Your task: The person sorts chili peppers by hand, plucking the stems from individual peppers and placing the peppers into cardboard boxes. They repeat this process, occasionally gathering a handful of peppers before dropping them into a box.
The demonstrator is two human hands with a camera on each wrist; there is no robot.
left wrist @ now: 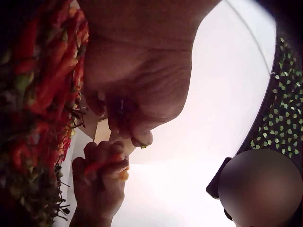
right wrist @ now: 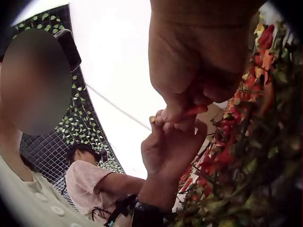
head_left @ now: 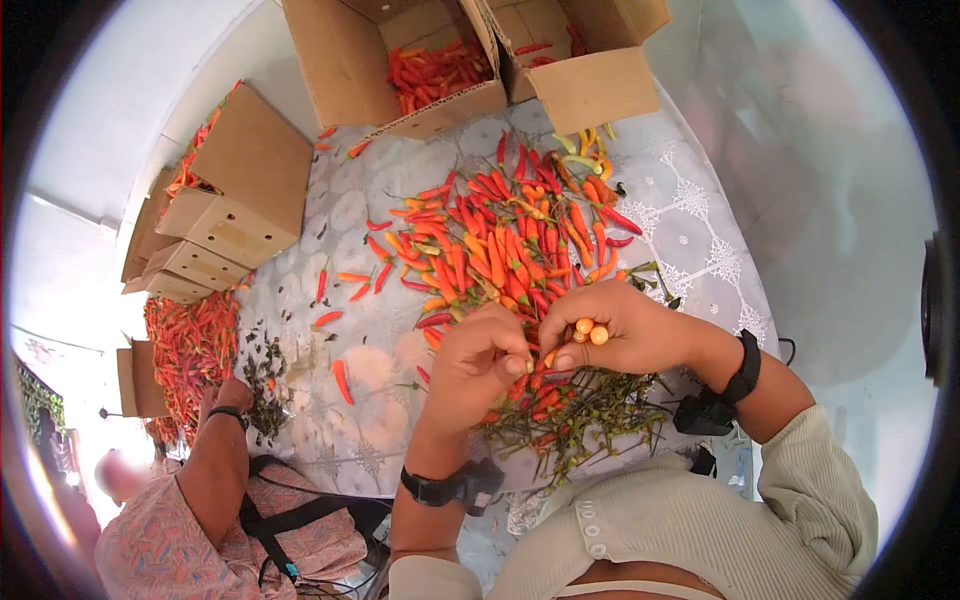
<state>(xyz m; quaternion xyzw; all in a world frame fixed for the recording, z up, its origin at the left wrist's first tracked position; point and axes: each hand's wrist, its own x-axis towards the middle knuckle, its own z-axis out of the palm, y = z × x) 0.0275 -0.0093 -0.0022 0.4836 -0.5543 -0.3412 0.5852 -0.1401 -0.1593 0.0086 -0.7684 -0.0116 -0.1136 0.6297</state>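
Head view: both hands meet over the near side of the chilli pile (head_left: 500, 250), the landmark here. The left hand (head_left: 475, 370) has its thumb and fingers curled together, pinching a small greenish bit (left wrist: 143, 146). The right hand (head_left: 630, 325) curls its fingers round a few orange chillies (head_left: 599, 335) and a red chilli (left wrist: 102, 164). The step in hand looks like fingertip work on single chillies, with others kept in the right palm. From this pose, a next move calls for a light pinch and a grip that spills none.

Green stalks (head_left: 580, 425) lie on the pile's near side, close to the near edge of the tabletop (head_left: 700, 250), so low sweeps there could snag. The tabletop's side edge runs right of the pile. Cardboard boxes (head_left: 600, 90) wall off its far side. Left of the pile, only loose chillies (head_left: 342, 382) and dark scraps (head_left: 265, 385) are scattered, which seems roomier, though another person's hand (head_left: 236, 393) is farther left.
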